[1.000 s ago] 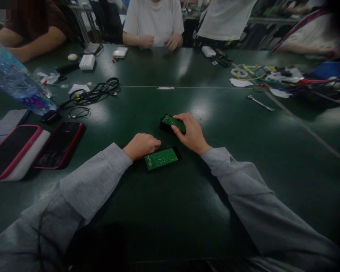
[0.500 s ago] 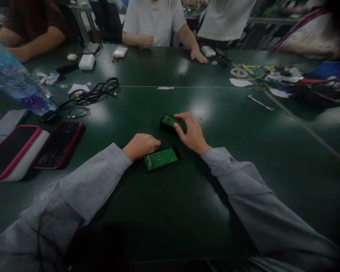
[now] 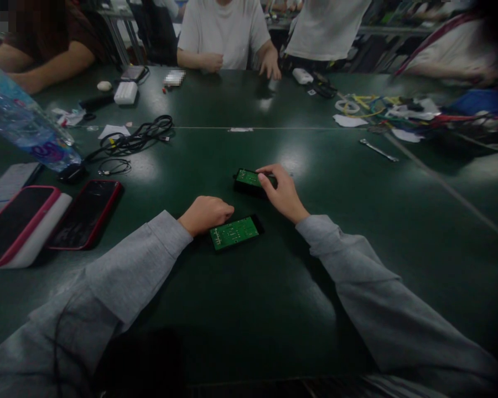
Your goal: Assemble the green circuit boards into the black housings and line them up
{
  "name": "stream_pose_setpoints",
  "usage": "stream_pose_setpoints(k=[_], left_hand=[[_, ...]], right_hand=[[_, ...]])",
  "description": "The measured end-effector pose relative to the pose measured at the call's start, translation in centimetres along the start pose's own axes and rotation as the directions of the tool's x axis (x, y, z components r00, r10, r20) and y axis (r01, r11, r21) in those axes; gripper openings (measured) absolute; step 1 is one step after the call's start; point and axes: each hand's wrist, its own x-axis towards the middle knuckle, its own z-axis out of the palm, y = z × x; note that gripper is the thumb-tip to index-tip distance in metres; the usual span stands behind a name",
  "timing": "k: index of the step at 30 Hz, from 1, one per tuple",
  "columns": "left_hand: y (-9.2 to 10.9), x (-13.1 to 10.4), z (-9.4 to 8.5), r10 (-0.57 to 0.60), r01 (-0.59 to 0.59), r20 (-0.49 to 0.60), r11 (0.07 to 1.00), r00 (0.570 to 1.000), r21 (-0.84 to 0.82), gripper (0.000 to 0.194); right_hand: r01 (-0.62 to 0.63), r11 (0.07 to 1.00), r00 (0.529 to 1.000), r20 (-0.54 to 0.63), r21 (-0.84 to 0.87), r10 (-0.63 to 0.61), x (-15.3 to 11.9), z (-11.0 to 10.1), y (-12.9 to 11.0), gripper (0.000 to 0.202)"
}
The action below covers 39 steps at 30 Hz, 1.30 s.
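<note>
A black case with a green circuit board in its top (image 3: 246, 177) rests on the dark green table (image 3: 253, 309). My right hand (image 3: 283, 190) grips its right end, thumb near me and fingers over the far side. Closer to me lies a second green circuit board (image 3: 234, 232), flat, with a black part at its right end. My left hand (image 3: 207, 213) is curled into a fist on the table, at the upper left edge of this second board. The inside of the fist is hidden.
Two red-edged phones (image 3: 87, 214) (image 3: 19, 224), a water bottle (image 3: 33, 130) and black cables (image 3: 139, 135) lie on the left. To the right are a wrench (image 3: 378, 150) and a tangle of wires (image 3: 398, 108). Across the table sits a person in a white shirt (image 3: 219, 33).
My right hand has shifted slightly on the case, its thumb uncovering more of the board. My left hand has stayed put. The person opposite has drawn a hand back and raised it.
</note>
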Motion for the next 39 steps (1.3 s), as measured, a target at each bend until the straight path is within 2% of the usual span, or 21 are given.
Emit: stream_pose_setpoints(k=[2,5,9,12,14,18,23,27,29,32,35,39], left_hand=[[-0.1,-0.2,0.0,-0.019,0.017,-0.06,1.0,0.998,-0.023,0.032],[-0.1,-0.5,-0.1,-0.112,0.098,-0.198,0.992,0.974,-0.079,0.031],[-0.2,-0.6,-0.4,-0.265,0.192,-0.352,0.954,0.898,-0.229,0.027],[-0.5,-0.2,-0.3,-0.361,0.225,-0.405,0.911,0.84,-0.346,0.023],[-0.9,0.0,0.1,-0.409,0.235,-0.385,0.875,0.827,-0.424,0.032],[-1.6,0.2,0.7,-0.454,0.258,-0.257,0.796,0.853,-0.548,0.05],[-1.6,0.2,0.3,-0.439,0.294,-0.118,0.754,0.891,-0.588,0.052],[-1.5,0.1,0.0,-0.433,0.269,-0.087,0.692,0.897,-0.67,0.048],[-1.6,0.0,0.2,-0.426,0.234,-0.105,0.667,0.898,-0.707,0.049],[-1.9,-0.1,0.5,-0.43,0.182,-0.152,0.641,0.89,-0.746,0.052],[-2.0,-0.1,0.8,-0.44,0.158,-0.181,0.629,0.88,-0.761,0.055],[-2.1,-0.1,0.8,-0.428,0.16,-0.177,0.641,0.886,-0.751,0.063]], right_hand=[[-0.044,0.999,0.999,-0.026,0.029,0.045,0.0,0.0,0.4,0.029],[-0.078,0.997,0.995,-0.054,0.008,0.079,0.1,0.2,0.9,0.032],[-0.044,0.997,0.999,-0.007,-0.056,0.044,0.0,0.2,0.7,0.032],[0.034,0.995,0.999,0.042,-0.095,-0.03,-0.2,0.0,-0.1,0.028],[0.106,0.987,0.991,0.09,-0.121,-0.095,-0.4,0.0,-0.7,0.027],[0.213,0.967,0.967,0.174,-0.138,-0.188,-0.7,-0.1,-1.5,0.026],[0.25,0.956,0.955,0.201,-0.156,-0.217,-0.7,-0.1,-1.8,0.026],[0.234,0.963,0.959,0.192,-0.13,-0.208,-0.7,-0.1,-1.7,0.029],[0.191,0.977,0.97,0.171,-0.091,-0.173,-0.6,0.0,-1.3,0.037],[0.043,0.998,0.985,0.165,0.05,-0.051,-0.5,0.2,-0.5,0.049],[-0.109,0.965,0.974,0.219,0.237,0.057,-0.3,0.3,0.6,0.054],[-0.195,0.916,0.952,0.293,0.352,0.09,0.0,0.1,1.5,0.062]])
